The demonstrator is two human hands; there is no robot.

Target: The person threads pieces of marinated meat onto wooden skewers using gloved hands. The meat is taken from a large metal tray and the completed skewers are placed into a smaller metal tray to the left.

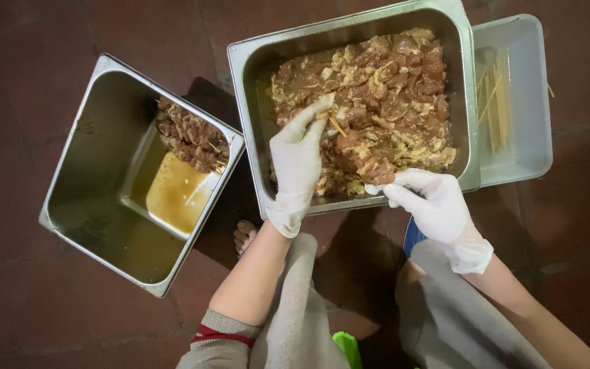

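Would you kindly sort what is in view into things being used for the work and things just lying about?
In use: left hand with skewer; right hand pinching meat; meat pan; finished-skewer pan; stick tray.

Lying about: green object.

Looks like a food-preparation spot for a cookshop or street stall, worked low on a dark tiled floor (pixel 22 301): deep steel catering pans (pixel 114 225) of marinated meat pieces (pixel 377 102), a plastic tray (pixel 513 157) of bamboo skewers (pixel 496 109), disposable gloves.
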